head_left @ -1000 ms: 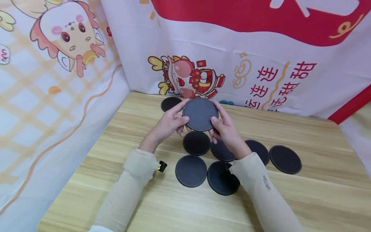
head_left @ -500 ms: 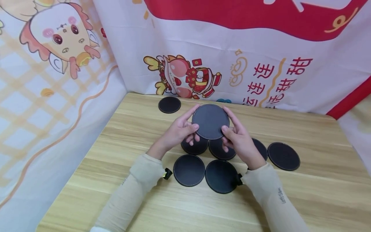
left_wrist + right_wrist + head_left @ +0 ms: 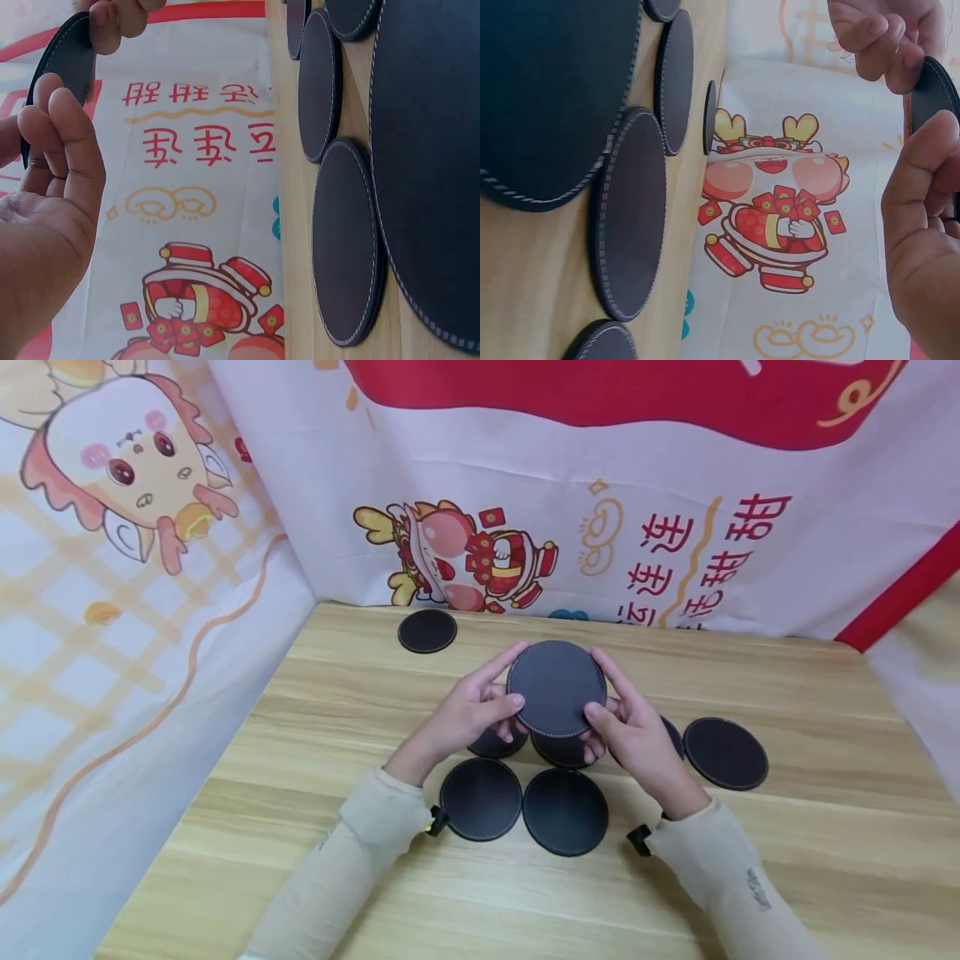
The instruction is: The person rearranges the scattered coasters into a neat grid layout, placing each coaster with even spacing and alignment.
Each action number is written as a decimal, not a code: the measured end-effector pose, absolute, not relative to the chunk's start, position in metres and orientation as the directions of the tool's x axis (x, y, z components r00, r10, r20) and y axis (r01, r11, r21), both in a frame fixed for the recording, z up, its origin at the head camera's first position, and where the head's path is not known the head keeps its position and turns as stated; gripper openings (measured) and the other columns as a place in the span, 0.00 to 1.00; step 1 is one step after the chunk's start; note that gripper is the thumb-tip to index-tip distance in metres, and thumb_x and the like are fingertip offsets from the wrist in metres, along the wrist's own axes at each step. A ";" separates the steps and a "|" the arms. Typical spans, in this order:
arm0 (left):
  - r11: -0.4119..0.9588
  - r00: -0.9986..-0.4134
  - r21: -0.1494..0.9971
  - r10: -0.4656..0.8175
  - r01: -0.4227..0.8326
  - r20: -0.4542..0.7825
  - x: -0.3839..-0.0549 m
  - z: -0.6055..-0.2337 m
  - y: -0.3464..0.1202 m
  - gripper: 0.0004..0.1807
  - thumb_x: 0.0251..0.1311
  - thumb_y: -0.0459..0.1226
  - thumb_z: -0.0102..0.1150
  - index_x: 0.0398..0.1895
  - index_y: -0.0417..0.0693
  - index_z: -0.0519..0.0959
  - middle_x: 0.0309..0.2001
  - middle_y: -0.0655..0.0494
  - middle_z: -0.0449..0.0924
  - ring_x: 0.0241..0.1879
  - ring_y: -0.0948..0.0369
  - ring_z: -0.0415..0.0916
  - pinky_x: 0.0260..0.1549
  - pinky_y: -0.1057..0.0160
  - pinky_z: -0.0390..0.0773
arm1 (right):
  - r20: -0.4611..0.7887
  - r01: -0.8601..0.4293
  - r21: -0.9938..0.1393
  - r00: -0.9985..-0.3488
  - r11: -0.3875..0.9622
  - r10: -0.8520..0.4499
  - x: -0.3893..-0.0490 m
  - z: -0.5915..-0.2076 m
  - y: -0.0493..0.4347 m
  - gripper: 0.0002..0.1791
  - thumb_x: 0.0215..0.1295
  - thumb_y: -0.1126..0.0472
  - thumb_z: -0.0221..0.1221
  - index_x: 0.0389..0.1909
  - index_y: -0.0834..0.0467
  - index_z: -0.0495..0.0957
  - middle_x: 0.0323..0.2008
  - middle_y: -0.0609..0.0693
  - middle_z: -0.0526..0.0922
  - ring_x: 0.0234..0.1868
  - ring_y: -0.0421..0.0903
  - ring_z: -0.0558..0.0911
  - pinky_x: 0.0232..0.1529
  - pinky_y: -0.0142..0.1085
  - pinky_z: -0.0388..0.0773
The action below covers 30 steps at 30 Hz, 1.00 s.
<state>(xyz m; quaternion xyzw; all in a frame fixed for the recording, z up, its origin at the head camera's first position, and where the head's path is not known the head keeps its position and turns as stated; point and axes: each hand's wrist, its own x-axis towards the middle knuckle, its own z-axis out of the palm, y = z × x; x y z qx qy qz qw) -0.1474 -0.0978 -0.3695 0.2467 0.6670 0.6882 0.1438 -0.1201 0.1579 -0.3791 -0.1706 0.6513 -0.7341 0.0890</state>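
Note:
Both hands hold one round black coaster (image 3: 557, 687) with a stitched rim, raised above the table and tilted toward the head camera. My left hand (image 3: 467, 717) pinches its left edge, thumb on the face. On the opposite edge, my right hand (image 3: 639, 739) grips in the same way. In the left wrist view the lifted coaster (image 3: 66, 64) appears nearly edge-on; the right wrist view shows only part of the coaster (image 3: 930, 94). Beneath the hands lie more coasters, including a front left one (image 3: 480, 800) and a front right one (image 3: 566, 814). Two behind these are partly covered.
A lone coaster (image 3: 427, 631) lies at the table's back left. To the right, another coaster (image 3: 726, 753) sits beside one partly hidden by the right hand. A printed cloth (image 3: 315, 468) hangs behind the wooden table (image 3: 300, 727). Small black wrist devices stick out below the sleeves.
Both hands have shifted right and slightly nearer, still holding the coaster. The front right coaster, earlier partly under the right sleeve, now shows whole. The head view has turned a little right.

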 end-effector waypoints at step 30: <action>0.018 -0.796 0.994 0.598 -0.108 -0.097 -0.087 -0.407 -0.002 0.40 0.69 0.24 0.56 0.81 0.50 0.53 0.27 0.41 0.84 0.14 0.61 0.74 0.18 0.67 0.78 | 0.035 0.014 -0.994 -0.907 -0.113 -0.421 -0.047 -0.420 0.258 0.35 0.78 0.71 0.48 0.80 0.51 0.50 0.23 0.57 0.81 0.19 0.41 0.77 0.24 0.45 0.83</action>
